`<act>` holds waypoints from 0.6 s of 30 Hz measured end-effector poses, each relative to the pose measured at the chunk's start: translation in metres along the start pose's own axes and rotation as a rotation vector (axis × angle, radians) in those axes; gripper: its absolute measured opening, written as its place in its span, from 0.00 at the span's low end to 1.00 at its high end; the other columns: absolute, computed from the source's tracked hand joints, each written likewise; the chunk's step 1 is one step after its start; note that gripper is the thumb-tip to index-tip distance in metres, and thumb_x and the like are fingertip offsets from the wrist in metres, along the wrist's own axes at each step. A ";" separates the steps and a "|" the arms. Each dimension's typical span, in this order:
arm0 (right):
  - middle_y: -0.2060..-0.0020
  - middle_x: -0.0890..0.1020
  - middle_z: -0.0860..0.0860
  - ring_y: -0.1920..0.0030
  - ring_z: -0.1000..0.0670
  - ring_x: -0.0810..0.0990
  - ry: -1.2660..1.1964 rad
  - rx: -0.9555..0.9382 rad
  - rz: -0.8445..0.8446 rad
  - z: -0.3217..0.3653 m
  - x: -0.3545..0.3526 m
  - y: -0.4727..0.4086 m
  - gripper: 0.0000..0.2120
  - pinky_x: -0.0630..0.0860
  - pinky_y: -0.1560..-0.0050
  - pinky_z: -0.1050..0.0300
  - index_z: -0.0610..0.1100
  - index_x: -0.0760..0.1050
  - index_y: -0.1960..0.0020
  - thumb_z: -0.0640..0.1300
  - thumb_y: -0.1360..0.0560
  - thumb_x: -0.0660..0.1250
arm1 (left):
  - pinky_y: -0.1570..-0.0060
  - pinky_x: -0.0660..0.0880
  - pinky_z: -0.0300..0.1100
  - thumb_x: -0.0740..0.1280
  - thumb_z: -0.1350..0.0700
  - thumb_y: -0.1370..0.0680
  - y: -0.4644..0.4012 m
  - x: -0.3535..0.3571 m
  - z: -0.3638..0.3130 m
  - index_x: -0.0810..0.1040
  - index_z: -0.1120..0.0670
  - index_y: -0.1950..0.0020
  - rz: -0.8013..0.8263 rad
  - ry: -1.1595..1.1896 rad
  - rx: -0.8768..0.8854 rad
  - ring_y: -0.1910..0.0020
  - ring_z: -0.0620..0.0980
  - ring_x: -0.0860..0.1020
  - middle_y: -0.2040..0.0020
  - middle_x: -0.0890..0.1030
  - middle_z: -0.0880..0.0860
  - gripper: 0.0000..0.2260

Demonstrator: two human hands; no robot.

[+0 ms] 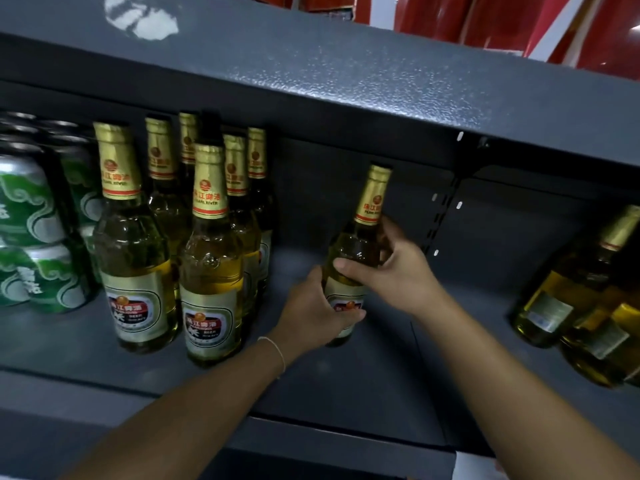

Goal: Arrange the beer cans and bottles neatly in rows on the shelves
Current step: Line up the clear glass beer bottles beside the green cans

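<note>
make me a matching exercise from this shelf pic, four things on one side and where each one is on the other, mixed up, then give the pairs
Things
1. green cans
2. held bottle
3. group of upright bottles
4. red packages

Places
A. alone in the bare middle of the shelf, gripped by the left hand and the right hand
B. far left of the shelf, stacked two high
C. on top of the shelf above
D. between the cans and the bare middle stretch, standing in rows

Pairs: 1-B, 2-A, 3-D, 4-C
</note>
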State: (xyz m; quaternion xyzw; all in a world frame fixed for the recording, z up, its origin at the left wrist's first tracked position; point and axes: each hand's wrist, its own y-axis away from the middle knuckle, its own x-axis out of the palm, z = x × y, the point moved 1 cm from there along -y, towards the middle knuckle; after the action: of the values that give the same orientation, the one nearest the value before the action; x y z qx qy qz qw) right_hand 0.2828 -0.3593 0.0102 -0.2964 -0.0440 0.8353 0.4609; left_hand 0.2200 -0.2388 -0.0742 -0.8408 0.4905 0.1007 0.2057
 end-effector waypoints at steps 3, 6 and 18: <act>0.49 0.83 0.57 0.47 0.57 0.82 0.043 0.018 -0.020 0.000 0.010 -0.011 0.25 0.80 0.41 0.51 0.61 0.71 0.44 0.45 0.33 0.80 | 0.59 0.74 0.27 0.80 0.51 0.36 -0.007 -0.005 0.002 0.71 0.49 0.45 -0.034 -0.004 -0.040 0.55 0.38 0.79 0.53 0.79 0.43 0.26; 0.48 0.82 0.58 0.48 0.59 0.80 0.065 0.019 -0.038 0.002 0.023 -0.022 0.24 0.78 0.44 0.58 0.59 0.71 0.43 0.46 0.31 0.79 | 0.54 0.75 0.33 0.80 0.52 0.35 -0.012 -0.008 0.005 0.72 0.49 0.40 -0.097 0.026 -0.057 0.52 0.43 0.80 0.50 0.80 0.45 0.28; 0.45 0.77 0.58 0.43 0.55 0.76 0.141 0.037 -0.101 0.003 0.055 -0.061 0.29 0.72 0.43 0.60 0.53 0.71 0.35 0.51 0.32 0.79 | 0.44 0.74 0.41 0.69 0.60 0.28 -0.014 -0.014 0.029 0.68 0.58 0.36 -0.103 -0.096 -0.222 0.41 0.54 0.76 0.40 0.77 0.55 0.22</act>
State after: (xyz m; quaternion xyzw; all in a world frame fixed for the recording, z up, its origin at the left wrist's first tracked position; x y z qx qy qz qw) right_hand 0.3046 -0.2798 0.0086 -0.3431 -0.0109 0.7888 0.5098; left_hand 0.2257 -0.2092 -0.0913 -0.8767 0.4220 0.1839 0.1396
